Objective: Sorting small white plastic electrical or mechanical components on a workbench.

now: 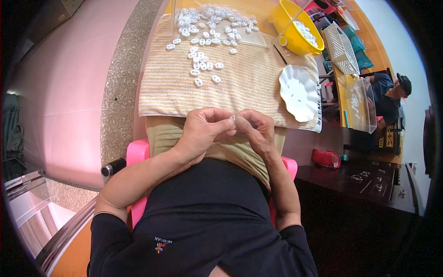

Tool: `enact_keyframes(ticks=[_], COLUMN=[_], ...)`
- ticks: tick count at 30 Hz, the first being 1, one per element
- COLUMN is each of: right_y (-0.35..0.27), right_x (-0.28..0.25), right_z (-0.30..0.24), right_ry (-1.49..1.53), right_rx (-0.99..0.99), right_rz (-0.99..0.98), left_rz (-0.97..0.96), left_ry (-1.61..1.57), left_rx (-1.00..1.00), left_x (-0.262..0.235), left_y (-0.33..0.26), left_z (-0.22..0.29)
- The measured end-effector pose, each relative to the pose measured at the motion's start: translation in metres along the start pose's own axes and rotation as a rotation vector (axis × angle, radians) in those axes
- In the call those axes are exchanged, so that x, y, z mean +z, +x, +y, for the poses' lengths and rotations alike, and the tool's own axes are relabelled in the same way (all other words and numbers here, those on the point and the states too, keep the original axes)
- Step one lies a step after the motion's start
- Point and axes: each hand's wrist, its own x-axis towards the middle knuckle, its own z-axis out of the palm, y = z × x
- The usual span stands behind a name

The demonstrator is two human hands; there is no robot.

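My left hand point(203, 129) and my right hand point(256, 129) meet over my lap, just below the near edge of a striped yellow towel point(249, 87). Between their fingertips both pinch one small white plastic piece point(232, 120). Several more white plastic pieces point(203, 60) with two holes each lie scattered on the towel farther away, and a denser heap of pieces point(214, 18) sits at its far end.
A white scalloped plate point(299, 92) lies on the towel's right side. A yellow bowl point(288, 27) holding white pieces stands at the back right, with a white mesh basket point(341, 46) beyond it. Another person point(390, 94) sits at far right. I sit on a pink stool point(137, 154).
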Motion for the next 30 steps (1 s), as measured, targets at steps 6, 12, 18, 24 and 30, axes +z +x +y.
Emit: enact_keyframes(ticks=[6,12,18,24,30], right_y=[0.003,0.003,0.003,0.003,0.004], right_x=[-0.001,-0.002,-0.004,-0.007,-0.012], right_z=[-0.004,-0.004,0.000,0.000,0.007], right_ry=[-0.041,0.083,0.141,0.166,0.186], right_rx=[-0.010,0.056,0.048,0.028,0.075], right_rz=[-0.017,-0.017,-0.042,-0.046,-0.028], left_rz=[-0.026,-0.041,-0.053,-0.062,-0.080], left_ry=[0.119,0.085,0.018,-0.027,-0.019], left_rx=[0.100,0.103,0.057,0.014,-0.019], left_x=[-0.001,-0.002,-0.002,-0.001,0.000], left_y=[0.002,0.004,0.003,0.004,0.004], left_z=[-0.002,-0.001,0.000,0.002,0.005])
